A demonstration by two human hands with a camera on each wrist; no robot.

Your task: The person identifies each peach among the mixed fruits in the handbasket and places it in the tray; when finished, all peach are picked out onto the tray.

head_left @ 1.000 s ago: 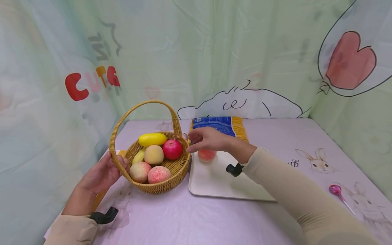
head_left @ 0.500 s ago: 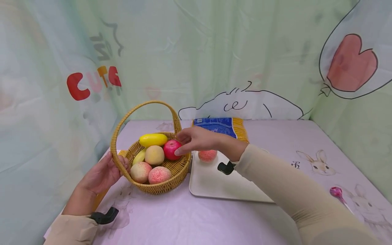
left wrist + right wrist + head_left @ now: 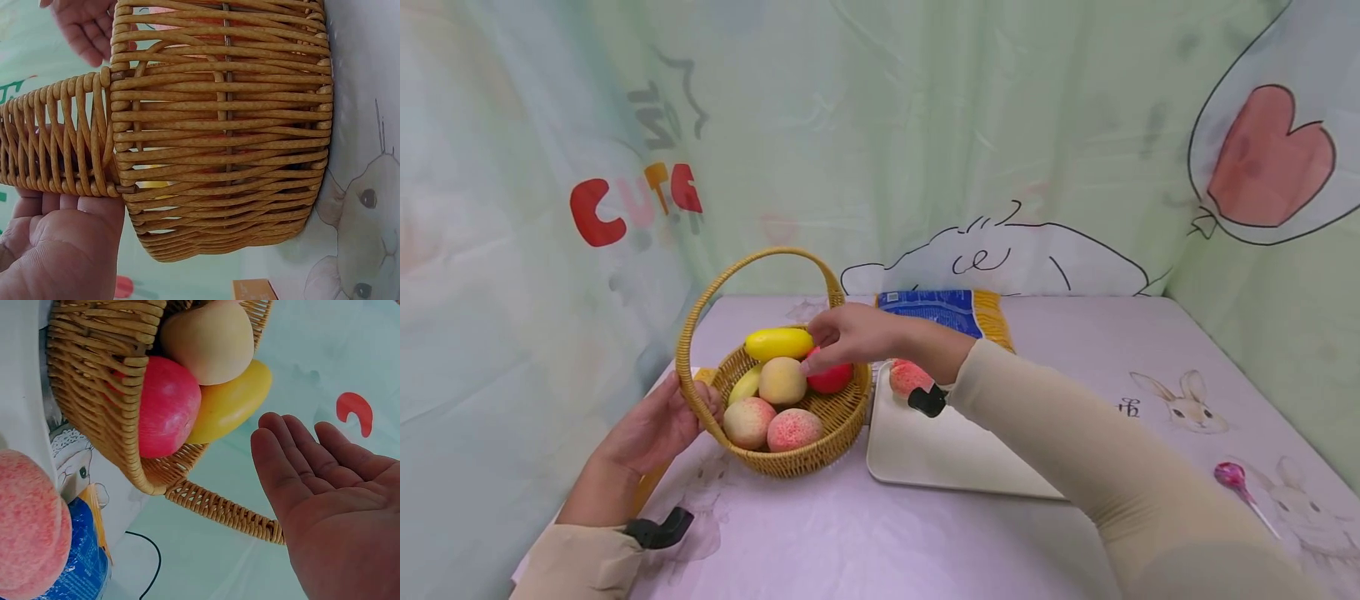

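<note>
A wicker basket (image 3: 850,429) holds several fruits: a red apple (image 3: 832,379), a pale peach (image 3: 782,381), two pinkish peaches (image 3: 794,430) in front, a long yellow fruit (image 3: 778,343) at the back and a yellower-green one (image 3: 745,385) at the left. My left hand (image 3: 658,421) grips the base of the basket's arched handle (image 3: 56,137), its fingers going behind the wickerwork. Over the apple and the pale peach hovers my right hand (image 3: 857,333), fingers extended, nothing in it. The right wrist view shows that palm (image 3: 344,506) beside the yellow fruit.
Right of the basket lies a white tray (image 3: 955,458) with a pink peach (image 3: 908,379) on it. Behind stands a blue and yellow packet (image 3: 940,310). A lollipop (image 3: 1232,477) is at the right, and an orange box (image 3: 253,289) lies beyond the basket.
My right hand has moved left from the basket's right rim to above the apple and pale peach. My left hand stays on the handle.
</note>
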